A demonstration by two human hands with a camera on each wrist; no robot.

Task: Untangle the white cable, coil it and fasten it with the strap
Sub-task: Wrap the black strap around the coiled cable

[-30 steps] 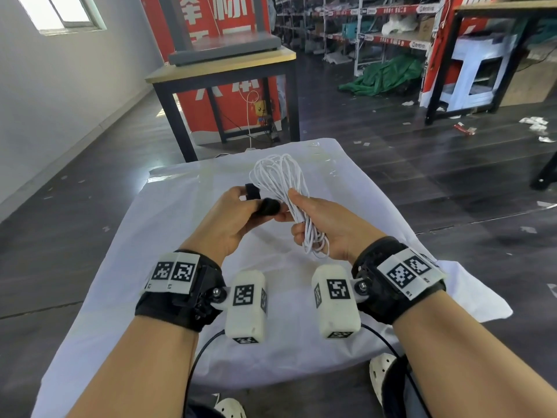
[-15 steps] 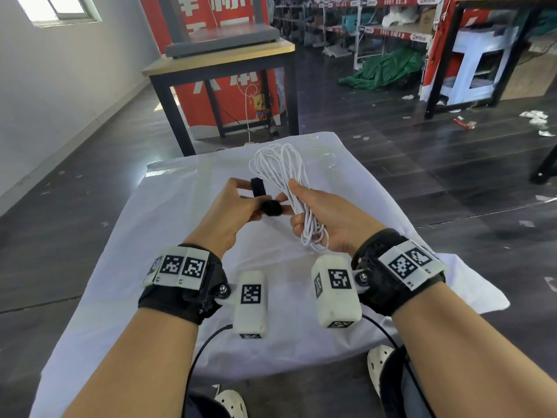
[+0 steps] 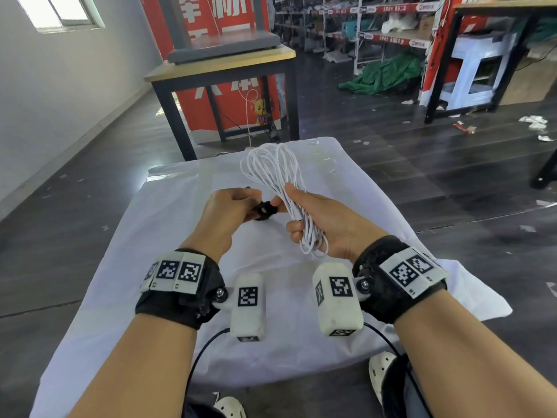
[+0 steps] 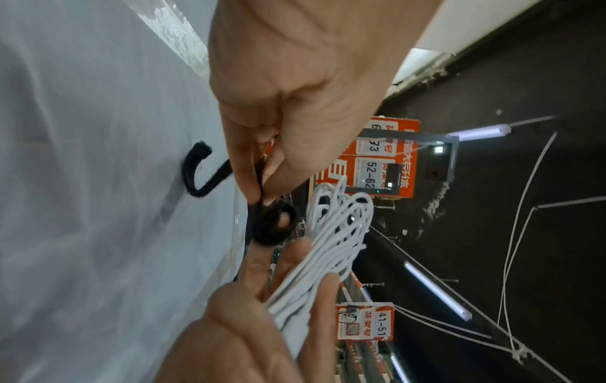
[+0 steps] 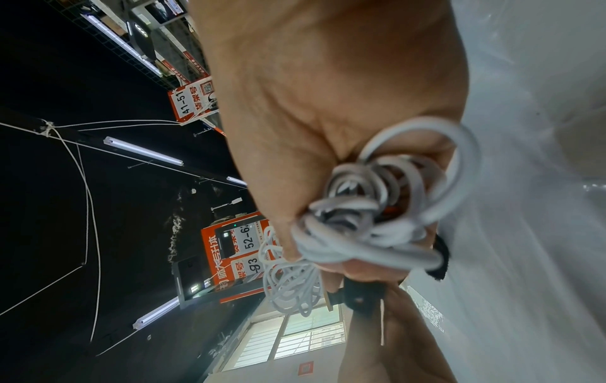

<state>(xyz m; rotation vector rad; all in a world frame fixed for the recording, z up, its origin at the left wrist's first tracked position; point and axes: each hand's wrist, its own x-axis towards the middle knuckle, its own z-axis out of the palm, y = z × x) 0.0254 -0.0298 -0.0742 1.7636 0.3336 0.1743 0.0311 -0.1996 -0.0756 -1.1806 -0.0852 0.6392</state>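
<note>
Untangling: judged done; the white cable is gathered into one long bundle of loops with no loose tangle seen on the table.
Coiling: judged done or nearly so; the loops fan out toward 12 o'clock and a short tail of loops hangs below the fist toward 6 o'clock.
Cable position: held in the air above the white cloth, at the centre of the head view, not touching it.
Right hand: closed in a fist round the middle of the bundle, thumb laid along the strands.
Left hand: thumb and forefinger are pinched on the black strap, just at 9 o'clock of the bundle.
Strap state: partly curled into a small ring in the left wrist view, with a free hooked end hanging toward the cloth; it is not yet wound round the cable.
Left to do: the strap is to be opened, passed round the bundle by the right fist and pressed shut.
Obstacle: the gripping fingers themselves cover the place where the strap would go; a shift of grip is judged necessary.
Surroundings: a wooden table with a grey slab stands at 12 o'clock, a red banner behind it, shelving and a green sheet at 1 o'clock, paper scraps on the dark floor at 3 o'clock.
Way clear: nothing else is seen between the hands.
</note>
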